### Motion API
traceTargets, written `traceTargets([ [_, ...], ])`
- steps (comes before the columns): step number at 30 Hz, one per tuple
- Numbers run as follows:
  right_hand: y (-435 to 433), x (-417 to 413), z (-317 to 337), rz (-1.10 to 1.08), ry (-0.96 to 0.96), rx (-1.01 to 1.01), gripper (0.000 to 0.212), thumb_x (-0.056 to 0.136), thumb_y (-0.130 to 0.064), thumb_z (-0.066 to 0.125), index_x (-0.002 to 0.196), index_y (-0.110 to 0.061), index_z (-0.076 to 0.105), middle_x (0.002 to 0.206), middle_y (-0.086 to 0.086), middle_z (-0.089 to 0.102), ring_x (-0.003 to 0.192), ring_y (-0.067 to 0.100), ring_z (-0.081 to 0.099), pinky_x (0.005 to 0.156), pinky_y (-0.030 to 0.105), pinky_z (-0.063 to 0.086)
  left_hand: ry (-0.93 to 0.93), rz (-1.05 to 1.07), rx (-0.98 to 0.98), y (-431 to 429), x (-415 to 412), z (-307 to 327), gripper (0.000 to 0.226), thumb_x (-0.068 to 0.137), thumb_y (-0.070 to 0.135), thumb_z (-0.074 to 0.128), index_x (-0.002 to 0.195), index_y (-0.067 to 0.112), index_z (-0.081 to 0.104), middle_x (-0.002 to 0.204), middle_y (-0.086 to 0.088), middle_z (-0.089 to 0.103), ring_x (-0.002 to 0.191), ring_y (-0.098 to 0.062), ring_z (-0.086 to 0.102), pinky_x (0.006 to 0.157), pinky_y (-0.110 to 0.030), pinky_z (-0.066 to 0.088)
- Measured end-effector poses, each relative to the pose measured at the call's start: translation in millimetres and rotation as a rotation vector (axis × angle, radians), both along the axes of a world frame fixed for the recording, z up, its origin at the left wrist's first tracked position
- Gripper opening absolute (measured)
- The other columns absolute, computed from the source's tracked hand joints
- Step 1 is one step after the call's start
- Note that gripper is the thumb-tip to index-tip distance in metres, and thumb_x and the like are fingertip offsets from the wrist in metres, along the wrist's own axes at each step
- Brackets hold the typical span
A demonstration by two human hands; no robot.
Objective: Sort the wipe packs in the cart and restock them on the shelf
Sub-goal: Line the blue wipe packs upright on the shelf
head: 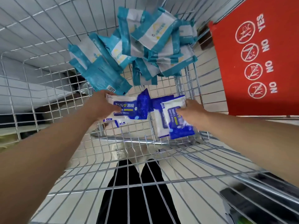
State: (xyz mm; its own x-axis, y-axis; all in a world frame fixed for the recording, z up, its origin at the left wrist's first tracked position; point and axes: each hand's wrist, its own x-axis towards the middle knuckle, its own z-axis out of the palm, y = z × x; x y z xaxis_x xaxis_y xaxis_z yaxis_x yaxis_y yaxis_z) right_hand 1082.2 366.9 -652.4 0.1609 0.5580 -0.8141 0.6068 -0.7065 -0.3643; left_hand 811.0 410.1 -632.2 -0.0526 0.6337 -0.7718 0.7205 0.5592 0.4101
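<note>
**Position.** Both hands work inside the wire cart [48, 97]. The left hand [103, 107] sits at about 9 o'clock from the centre of the basket. Its fingers are curled round the near end of a blue wipe pack [131, 107]. A second blue pack edge [120, 123] shows just beneath; whether the hand also holds it cannot be told. The right hand [192, 113], at about 3 o'clock, clamps a small stack of blue packs [176, 126], held on edge. The teal wipe packs [145, 46] lie heaped at 12 o'clock, against the far end of the basket. The shelf is not in view.

**Hazards.**
1. Slip from the stack. The film looks slick, and the right hand grips several packs at one end only. The lowest pack will probably slide out if the stack tilts further.
2. Mixed sorting. A barcoded teal pack [103, 78] lies at 11 o'clock, touching or just beside the left hand's pack. Lifting may drag it along and put teal among blue.
3. Snagging. Pack corners hang close to the mesh floor. A corner caught in a wire square could tear the seal or pull the pack free.
4. Heap collapse. The teal packs lean loosely, so a knock may spill them toward 6 o'clock.
</note>
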Motion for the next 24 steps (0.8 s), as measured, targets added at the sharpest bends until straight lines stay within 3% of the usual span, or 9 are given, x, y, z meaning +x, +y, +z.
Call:
traceTargets([
  [4,-1.3,-9.7,-2.0,-0.001,0.086,-0.07,0.003,0.094,-0.006,0.049,0.096,-0.008,0.05,0.065,0.007,0.046,0.048,0.012,0.041,0.035,0.016,0.031,-0.003,0.023,-0.004,1.3,-12.7,-0.3,0.047,0.073,0.006,0.08,0.112,0.014,0.055,0.082,0.002,0.061,0.06,-0.008,0.052,0.049,-0.02,0.036],
  [8,10.7,7.6,3.0,0.011,-0.001,0.083,0.024,0.087,0.001,0.041,0.067,-0.011,0.047,0.053,0.006,0.042,0.044,0.017,0.039,0.036,0.016,0.025,-0.042,0.11,0.021,0.8,-19.8,-2.6,0.048,0.074,-0.001,0.076,0.115,0.013,0.057,0.097,-0.003,0.065,0.068,-0.006,0.056,0.051,-0.018,0.039],
  [12,19.4,13.8,20.4,0.244,0.12,0.132,0.034,0.076,0.004,0.045,0.066,-0.023,0.062,0.054,0.0,0.049,0.047,0.013,0.041,0.045,0.02,0.03,-0.076,0.127,-0.001,-1.4,-21.4,0.4,0.042,0.077,0.001,0.075,0.11,0.016,0.053,0.094,-0.001,0.062,0.067,-0.007,0.056,0.05,-0.018,0.04],
  [15,24.5,4.1,17.8,0.52,0.054,0.099,0.017,0.078,0.002,0.055,0.093,-0.006,0.058,0.081,0.012,0.058,0.06,0.016,0.05,0.05,0.024,0.035,-0.09,0.112,-0.011,-4.3,-24.4,1.3,0.044,0.077,0.004,0.076,0.11,0.019,0.051,0.099,-0.004,0.062,0.071,-0.01,0.059,0.053,-0.022,0.042],
  [17,26.5,-8.5,15.9,0.724,0.036,0.131,0.018,0.08,0.002,0.057,0.097,-0.003,0.061,0.089,0.012,0.062,0.066,0.017,0.053,0.054,0.027,0.037,-0.096,0.174,-0.001,-5.1,-26.2,0.2,0.046,0.078,0.003,0.075,0.113,0.019,0.049,0.104,-0.006,0.062,0.073,-0.013,0.06,0.054,-0.024,0.044],
  [19,26.0,-20.6,11.1,0.857,0.039,0.187,0.02,0.081,0.001,0.057,0.1,-0.002,0.064,0.1,0.011,0.061,0.084,0.023,0.057,0.07,0.033,0.042,-0.106,0.25,0.014,-5.4,-27.5,0.5,0.047,0.078,0.002,0.074,0.114,0.017,0.048,0.105,-0.007,0.061,0.072,-0.013,0.059,0.055,-0.026,0.047],
  [24,30.0,-34.8,-7.5,0.992,0.022,0.311,0.042,0.085,-0.009,0.066,0.126,-0.01,0.059,0.149,0.008,0.032,0.133,0.023,0.037,0.108,0.029,0.03,-0.097,0.256,0.006,-7.2,-36.8,0.4,0.049,0.076,0.006,0.077,0.115,0.017,0.05,0.096,-0.004,0.063,0.073,-0.015,0.06,0.066,-0.033,0.052],
])
